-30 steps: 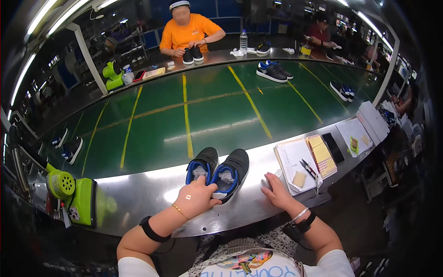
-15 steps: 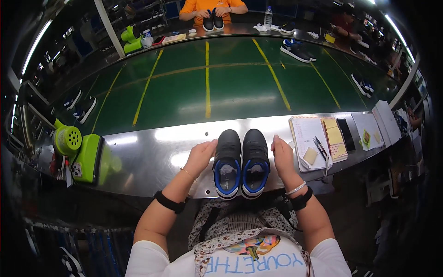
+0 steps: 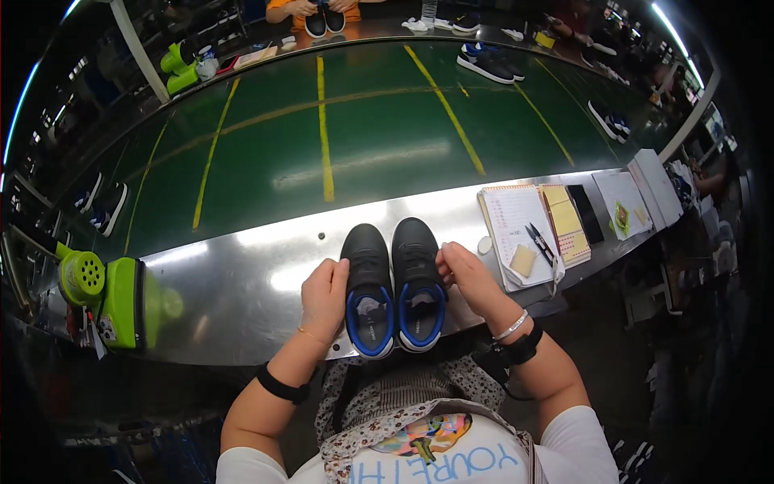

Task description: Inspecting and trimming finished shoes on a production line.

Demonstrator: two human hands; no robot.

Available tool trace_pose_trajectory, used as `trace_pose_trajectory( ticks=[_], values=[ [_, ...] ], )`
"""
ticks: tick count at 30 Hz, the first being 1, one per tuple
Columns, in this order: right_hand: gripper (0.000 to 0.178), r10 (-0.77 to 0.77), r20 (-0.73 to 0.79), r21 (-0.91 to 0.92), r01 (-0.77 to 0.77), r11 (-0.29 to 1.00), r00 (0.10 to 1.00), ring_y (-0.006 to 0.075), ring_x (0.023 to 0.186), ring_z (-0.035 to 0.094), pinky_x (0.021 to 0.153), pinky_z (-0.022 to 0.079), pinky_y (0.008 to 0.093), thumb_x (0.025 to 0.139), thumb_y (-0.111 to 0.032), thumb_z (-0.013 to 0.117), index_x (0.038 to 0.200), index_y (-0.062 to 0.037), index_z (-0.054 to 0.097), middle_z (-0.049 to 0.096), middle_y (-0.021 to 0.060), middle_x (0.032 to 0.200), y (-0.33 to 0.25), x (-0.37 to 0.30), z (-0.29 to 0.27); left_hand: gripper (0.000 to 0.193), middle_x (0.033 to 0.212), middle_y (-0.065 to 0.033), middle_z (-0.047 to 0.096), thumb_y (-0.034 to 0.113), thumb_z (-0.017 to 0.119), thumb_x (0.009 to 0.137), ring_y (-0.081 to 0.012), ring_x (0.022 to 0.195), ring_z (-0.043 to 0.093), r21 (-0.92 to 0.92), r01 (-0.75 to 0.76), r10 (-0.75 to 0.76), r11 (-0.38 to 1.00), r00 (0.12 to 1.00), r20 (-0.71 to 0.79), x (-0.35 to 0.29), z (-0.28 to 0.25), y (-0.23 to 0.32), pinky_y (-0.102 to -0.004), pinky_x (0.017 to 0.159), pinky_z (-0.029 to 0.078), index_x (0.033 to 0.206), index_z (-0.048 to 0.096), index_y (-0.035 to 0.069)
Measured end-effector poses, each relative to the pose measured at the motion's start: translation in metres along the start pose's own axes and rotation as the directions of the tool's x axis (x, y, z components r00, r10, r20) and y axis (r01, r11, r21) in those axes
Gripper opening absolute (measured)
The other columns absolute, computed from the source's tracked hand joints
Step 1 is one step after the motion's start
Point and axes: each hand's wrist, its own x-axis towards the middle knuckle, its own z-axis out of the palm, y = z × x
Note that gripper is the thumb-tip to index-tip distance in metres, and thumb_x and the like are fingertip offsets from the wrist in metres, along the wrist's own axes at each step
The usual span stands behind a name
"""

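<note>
Black left sneaker [image 3: 367, 278] and right sneaker [image 3: 416, 270] stand side by side on the steel bench [image 3: 234, 302], near edge, between left hand [image 3: 325, 298] and right hand [image 3: 469, 277]; I cannot tell whether either grips. Aligning them seems the step, calling next for even side pressure.

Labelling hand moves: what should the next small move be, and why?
Probably bring the right hand lightly against the right shoe: its fingers sit at that shoe's outer side, contact unclear, while the left hand flanks the left shoe, so the pair could be steadied from both sides.
</note>
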Motion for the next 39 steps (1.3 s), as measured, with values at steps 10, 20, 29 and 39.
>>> trace_pose_trajectory(
  ticks=[10,20,29,39],
  values=[
    [0.016,-0.463,-0.231,-0.968,-0.249,0.023,0.855,0.0340,0.081,0.059,0.072,0.050,0.0426,0.077,-0.003,0.053,0.091,-0.0031,0.060,0.056,0.0155,0.088,0.002,-0.016,-0.167,0.041,0.090,-0.0042,0.057,0.028,0.075,0.065,-0.0215,0.092,0.054,0.377,-0.664,0.351,0.645,0.697,0.625,-0.072,0.016,0.094,-0.0378,0.087,0.035,0.097,0.059,0.008],
    [0.031,-0.769,-0.125,-0.992,-0.097,0.083,0.627,0.0309,0.084,0.057,0.074,0.048,0.0385,0.080,0.002,0.049,0.111,0.0007,0.055,0.056,0.0142,0.090,-0.007,-0.032,-0.157,0.022,0.080,-0.0008,0.054,0.017,0.066,0.071,-0.0178,0.087,0.055,0.236,-0.769,0.424,0.594,0.549,0.720,-0.097,0.014,0.078,-0.0326,0.070,0.038,0.090,0.059,0.010],
    [0.033,-0.355,-0.018,-0.595,0.276,0.755,0.935,0.0145,0.072,0.056,0.066,0.047,0.0257,0.082,-0.009,0.065,0.113,-0.0031,0.056,0.059,0.0114,0.093,-0.018,-0.084,-0.067,0.023,0.083,-0.0016,0.051,0.015,0.058,0.074,-0.0177,0.088,0.053,0.115,-0.712,0.373,0.693,0.490,0.788,-0.091,0.012,0.074,-0.0321,0.069,0.037,0.096,0.058,0.009],
    [0.028,-0.262,0.086,-0.599,0.260,0.757,0.961,0.0195,0.067,0.060,0.063,0.048,0.0284,0.081,-0.015,0.068,0.106,-0.0028,0.063,0.063,0.0116,0.085,-0.009,-0.059,-0.060,0.024,0.084,-0.0004,0.052,0.016,0.056,0.075,-0.0161,0.087,0.053,0.102,-0.688,0.335,0.719,0.471,0.816,-0.090,0.009,0.079,-0.0307,0.069,0.037,0.097,0.058,0.009]
  ],
)
